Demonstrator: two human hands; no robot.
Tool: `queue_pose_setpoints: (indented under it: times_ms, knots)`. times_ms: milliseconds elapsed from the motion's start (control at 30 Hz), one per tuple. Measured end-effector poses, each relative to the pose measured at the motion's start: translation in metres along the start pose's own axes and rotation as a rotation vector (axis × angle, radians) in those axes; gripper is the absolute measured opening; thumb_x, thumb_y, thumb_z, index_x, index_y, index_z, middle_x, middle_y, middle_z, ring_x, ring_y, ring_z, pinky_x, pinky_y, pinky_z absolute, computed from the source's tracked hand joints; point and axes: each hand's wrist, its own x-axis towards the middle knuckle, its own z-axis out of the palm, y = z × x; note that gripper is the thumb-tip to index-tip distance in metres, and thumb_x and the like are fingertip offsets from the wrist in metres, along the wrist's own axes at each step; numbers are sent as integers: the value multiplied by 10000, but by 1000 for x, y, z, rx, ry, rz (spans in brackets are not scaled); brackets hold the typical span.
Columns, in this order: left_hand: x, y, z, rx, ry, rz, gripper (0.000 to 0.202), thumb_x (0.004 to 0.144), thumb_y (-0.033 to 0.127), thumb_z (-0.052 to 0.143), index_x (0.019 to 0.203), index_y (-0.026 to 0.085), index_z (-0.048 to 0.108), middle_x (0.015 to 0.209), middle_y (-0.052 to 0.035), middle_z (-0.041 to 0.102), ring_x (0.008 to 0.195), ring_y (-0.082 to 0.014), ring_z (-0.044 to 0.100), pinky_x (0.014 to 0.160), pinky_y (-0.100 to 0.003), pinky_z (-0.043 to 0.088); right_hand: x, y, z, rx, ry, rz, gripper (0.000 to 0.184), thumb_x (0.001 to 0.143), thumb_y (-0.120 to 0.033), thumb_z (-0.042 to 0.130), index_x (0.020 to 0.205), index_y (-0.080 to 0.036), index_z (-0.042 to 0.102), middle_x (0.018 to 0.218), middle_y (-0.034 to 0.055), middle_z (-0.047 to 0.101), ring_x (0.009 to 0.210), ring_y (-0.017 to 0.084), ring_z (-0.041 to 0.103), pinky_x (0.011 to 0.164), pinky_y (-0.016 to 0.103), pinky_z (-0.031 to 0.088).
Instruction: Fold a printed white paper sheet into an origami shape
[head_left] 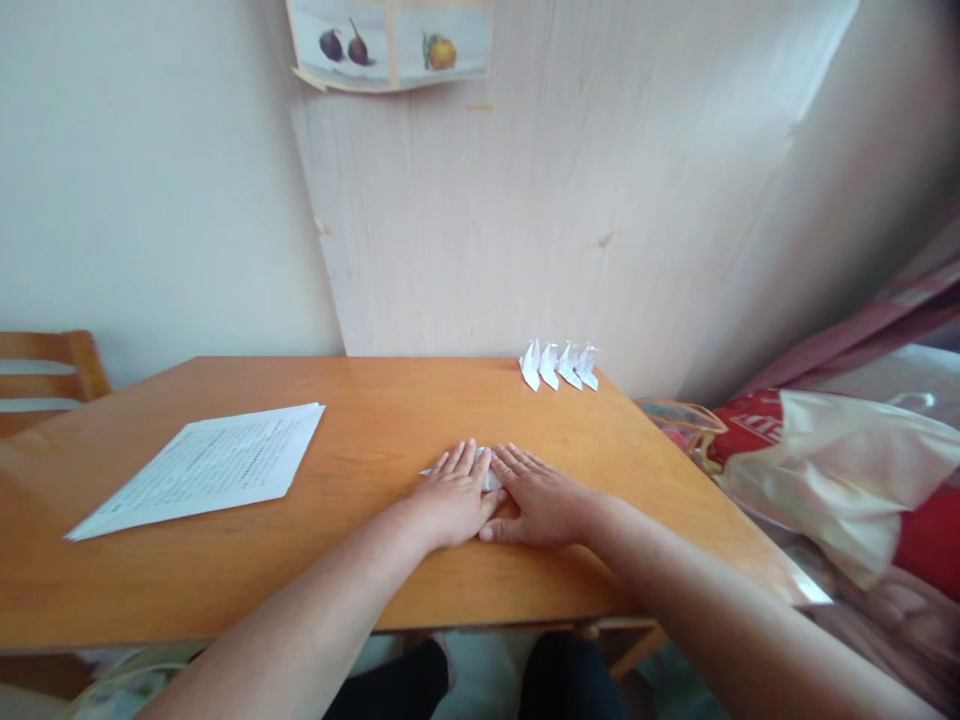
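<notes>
Both of my hands lie flat, side by side, on the orange wooden table (pixel 375 420). My left hand (pixel 452 495) and my right hand (pixel 541 500) have their fingers stretched out and press down on a small white piece of paper (pixel 491 481), which shows only at the edges between and beside the fingers. Beyond the hands, near the table's far edge, stands a row of several small folded white paper figures (pixel 560 366).
A stack of printed sheets (pixel 210 465) lies on the left part of the table. A wooden chair (pixel 45 375) is at the far left. Plastic bags (pixel 817 460) sit off the table's right edge. A pale wooden panel (pixel 525 180) rises behind the table.
</notes>
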Motion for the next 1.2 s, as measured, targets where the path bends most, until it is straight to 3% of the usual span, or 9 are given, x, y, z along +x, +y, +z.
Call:
queue_pose_setpoints:
  times_ms: [267, 433, 667, 1033, 1200]
  knots:
    - [-93, 32, -1, 160, -101, 32, 825, 973, 649, 310, 1594, 108, 258, 1664, -175, 153, 1555, -310, 122, 1250, -475, 144, -67, -42, 19, -21, 47, -85, 1195, 765, -872, 515, 1615, -97, 191, 1644, 221, 212, 1529, 371, 186, 1251, 491, 162]
    - [-126, 43, 5, 343, 32, 145, 771, 998, 648, 261, 1589, 153, 275, 1668, -120, 207, 1554, -282, 154, 1264, -475, 136, -81, -53, 32, -85, 111, -101, 1236, 733, -873, 556, 1604, -64, 216, 1637, 234, 224, 1531, 373, 176, 1249, 509, 180]
    - [-132, 31, 13, 411, 114, 275, 681, 1006, 588, 369, 1560, 193, 343, 1654, -88, 287, 1534, -235, 248, 1250, -408, 218, -82, -52, 37, -171, 158, -106, 1199, 752, -811, 615, 1587, -32, 250, 1629, 233, 245, 1521, 366, 222, 1249, 492, 196]
    - [-133, 28, 22, 402, 209, 301, 660, 959, 462, 553, 1519, 166, 369, 1613, -125, 378, 1501, -260, 330, 1229, -441, 291, -83, -45, 48, -202, 204, -97, 1184, 742, -767, 663, 1599, -70, 237, 1637, 213, 253, 1529, 355, 201, 1241, 495, 213]
    - [-132, 25, 27, 430, 227, 299, 654, 929, 362, 601, 1504, 153, 372, 1618, -141, 362, 1508, -260, 315, 1231, -444, 287, -85, -48, 54, -255, 249, -28, 1160, 703, -711, 744, 1562, -48, 331, 1605, 246, 308, 1508, 375, 258, 1230, 515, 242]
